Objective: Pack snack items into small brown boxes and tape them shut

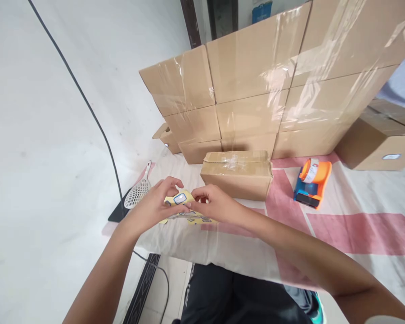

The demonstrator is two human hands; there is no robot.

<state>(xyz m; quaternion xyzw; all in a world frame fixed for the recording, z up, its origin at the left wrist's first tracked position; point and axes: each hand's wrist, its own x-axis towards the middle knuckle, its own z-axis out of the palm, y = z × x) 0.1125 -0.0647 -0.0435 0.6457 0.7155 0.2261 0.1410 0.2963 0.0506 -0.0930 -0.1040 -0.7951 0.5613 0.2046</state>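
My left hand [154, 203] and my right hand [216, 204] meet over the near left part of a cloth-covered table [357, 216]. Both pinch a yellow sheet of blue-edged labels [182, 199], the left at its left end, the right at its right end. More of the yellow sheet lies flat under my hands. Just behind my right hand stands a small taped cardboard box [236, 174]. An orange and blue tape dispenser [312, 182] lies to the right of that box, untouched.
A wall of several taped cardboard boxes [263, 94] fills the back of the table. Another box [378, 144] sits at the far right. A white slotted ladle [138, 191] rests at the left table edge. A black cable [97, 121] runs down the white wall.
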